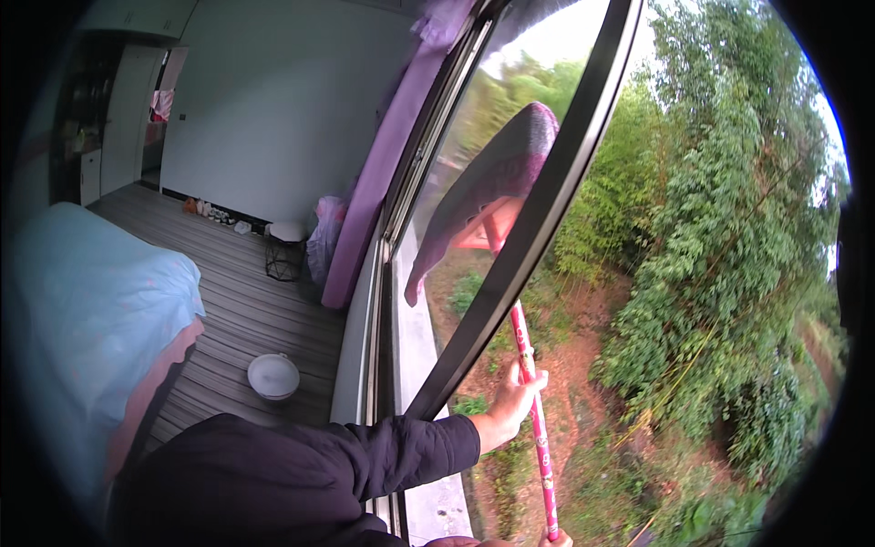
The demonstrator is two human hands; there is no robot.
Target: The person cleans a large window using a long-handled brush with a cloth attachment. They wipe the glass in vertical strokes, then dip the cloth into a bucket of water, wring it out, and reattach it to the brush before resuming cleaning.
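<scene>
My left hand (512, 403), at the end of a dark sleeve, reaches out past the window frame and is closed around a pink patterned mop pole (540, 428). At the picture's lower edge my right hand (554, 540) grips the pole's bottom end; only part of that hand shows. Up the pole, seen through the window glass, is a flat pink mop head (483, 228). A pinkish-purple cloth (488, 178) drapes over it, its corner hanging down to the left. The cloth is on the outer side of the pane, but whether it presses on the glass I cannot tell.
A dark window frame (538, 239) slants between room and outdoors, beside a purple curtain (375, 173). Indoors, a white basin (273, 376) sits on the striped floor near a blue-covered bed (100, 292). Outside, bamboo and trees (729, 201) rise from an earthen slope.
</scene>
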